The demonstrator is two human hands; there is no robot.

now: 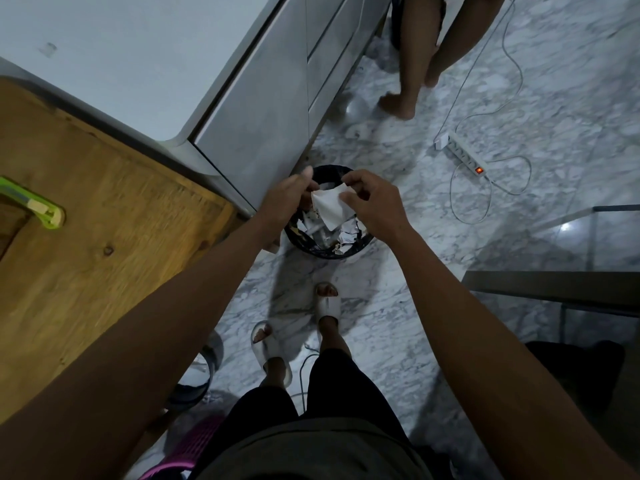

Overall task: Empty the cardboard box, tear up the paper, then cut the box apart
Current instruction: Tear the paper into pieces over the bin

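Note:
A white piece of paper (331, 206) hangs between my two hands above a black waste bin (362, 245). My left hand (287, 199) pinches its left top edge and my right hand (372, 204) pinches its right top corner. Several torn white paper scraps (346, 233) lie inside the bin. A green box cutter (33, 204) rests on the wooden table (114, 216) at the left. The cardboard box is not in view.
Another person's bare legs (419, 71) stand at the top by grey cabinets (277, 109). A white power strip (465, 155) with looping cables lies on the marble floor at the right. A glass table edge (554, 289) is at the right, a pink basket (194, 448) below.

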